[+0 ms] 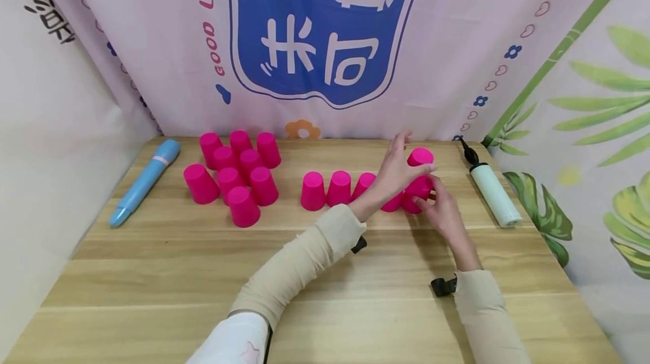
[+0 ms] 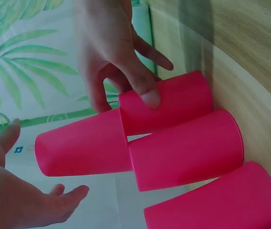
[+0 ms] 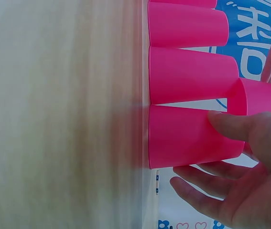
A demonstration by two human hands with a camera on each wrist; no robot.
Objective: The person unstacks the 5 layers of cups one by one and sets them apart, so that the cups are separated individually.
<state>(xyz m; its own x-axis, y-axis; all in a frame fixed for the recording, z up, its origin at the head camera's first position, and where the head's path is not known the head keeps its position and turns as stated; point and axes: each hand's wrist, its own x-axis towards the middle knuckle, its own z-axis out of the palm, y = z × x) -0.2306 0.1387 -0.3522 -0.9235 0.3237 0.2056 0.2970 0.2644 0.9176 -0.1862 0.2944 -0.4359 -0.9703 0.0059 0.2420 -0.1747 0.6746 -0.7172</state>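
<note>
Several pink cups [image 1: 312,192] stand upside down in a row on the table. Another upside-down pink cup [image 2: 82,145] sits on top, bridging the last two at the right end. My left hand [image 1: 391,178] hovers around this upper cup; the left wrist view shows its thumb and fingers spread, apart from the cup. My right hand [image 1: 445,214] holds the end cup [image 3: 188,138] of the row, thumb on the near side and fingers on the other. In the head view, my left forearm hides part of the row.
A cluster of several upside-down pink cups [image 1: 244,206] stands left of the row. At the table's left lies a blue cylindrical tool [image 1: 144,183]; a pale green hand pump [image 1: 495,194] lies at the right. A printed cloth [image 1: 178,70] hangs behind the table.
</note>
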